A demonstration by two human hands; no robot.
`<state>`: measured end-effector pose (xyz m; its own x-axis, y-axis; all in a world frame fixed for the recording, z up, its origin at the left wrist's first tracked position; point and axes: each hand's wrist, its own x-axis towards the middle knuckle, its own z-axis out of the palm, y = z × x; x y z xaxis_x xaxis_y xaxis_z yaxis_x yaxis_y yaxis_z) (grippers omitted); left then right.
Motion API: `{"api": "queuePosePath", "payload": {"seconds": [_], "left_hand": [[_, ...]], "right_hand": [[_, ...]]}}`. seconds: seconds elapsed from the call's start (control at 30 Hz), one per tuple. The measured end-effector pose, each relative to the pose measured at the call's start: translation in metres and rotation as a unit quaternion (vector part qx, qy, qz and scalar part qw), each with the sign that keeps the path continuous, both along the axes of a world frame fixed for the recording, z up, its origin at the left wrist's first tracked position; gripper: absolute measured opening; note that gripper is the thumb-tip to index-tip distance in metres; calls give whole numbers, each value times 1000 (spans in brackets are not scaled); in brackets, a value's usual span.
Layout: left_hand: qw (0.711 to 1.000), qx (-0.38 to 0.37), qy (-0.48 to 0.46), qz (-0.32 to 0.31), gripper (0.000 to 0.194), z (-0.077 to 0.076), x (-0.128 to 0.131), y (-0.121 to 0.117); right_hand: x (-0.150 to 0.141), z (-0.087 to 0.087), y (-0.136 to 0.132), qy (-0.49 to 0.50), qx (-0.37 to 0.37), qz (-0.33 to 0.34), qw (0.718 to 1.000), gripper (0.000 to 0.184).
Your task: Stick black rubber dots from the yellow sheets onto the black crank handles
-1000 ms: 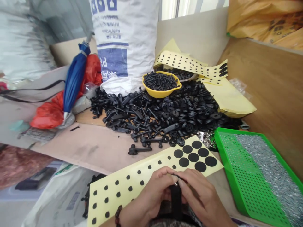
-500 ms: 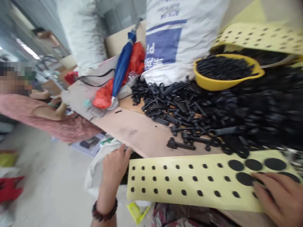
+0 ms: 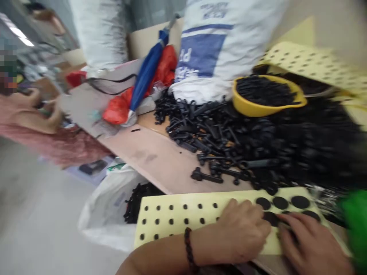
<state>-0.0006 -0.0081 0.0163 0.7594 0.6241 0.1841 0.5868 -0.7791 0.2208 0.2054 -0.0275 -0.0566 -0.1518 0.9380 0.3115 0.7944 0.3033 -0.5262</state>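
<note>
A long pale-yellow sheet (image 3: 178,214) lies at the near edge of the table, bearing rows of small black dots and several large black discs (image 3: 280,202) at its right end. Over the sheet's middle, my left hand (image 3: 243,231) is closed with its fingers curled, the knuckles beside the large discs. My right hand (image 3: 312,240) rests on the right end, thumb and fingers drawn together next to a black disc. A dark shape shows between its fingers, too unclear to name. Whatever the left fingers hold is hidden. Beyond the sheet lies a heap of black plastic handle-like parts (image 3: 212,130).
A yellow bowl (image 3: 252,110) of black parts sits on the heap. Behind stand a white sack (image 3: 243,42) and a folded blue umbrella (image 3: 147,72) on orange bags. An open white bag (image 3: 103,214) holds black parts below the table edge. Another person (image 3: 51,141) works at far left.
My left hand has moved right, from beside the sheet's left end to over its middle near my right hand. The view has shifted, and a green thing shows at the right edge.
</note>
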Motion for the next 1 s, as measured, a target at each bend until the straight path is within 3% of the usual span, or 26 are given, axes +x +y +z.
{"api": "queuePosePath", "payload": {"seconds": [0.1, 0.17, 0.33, 0.5, 1.0], "left_hand": [[999, -18, 24, 13, 17, -7, 7, 13], [999, -23, 38, 16, 25, -9, 12, 19], [997, -15, 67, 23, 31, -11, 19, 19], [997, -7, 76, 26, 34, -12, 20, 22], [997, 2, 82, 14, 35, -12, 19, 25]], "right_hand": [[-11, 8, 5, -87, 83, -27, 992, 18], [-15, 10, 7, -99, 89, -41, 990, 16], [-16, 15, 8, -68, 82, -44, 993, 18], [-18, 18, 13, -93, 79, -64, 990, 9], [-19, 23, 23, -99, 40, -62, 992, 11]]}}
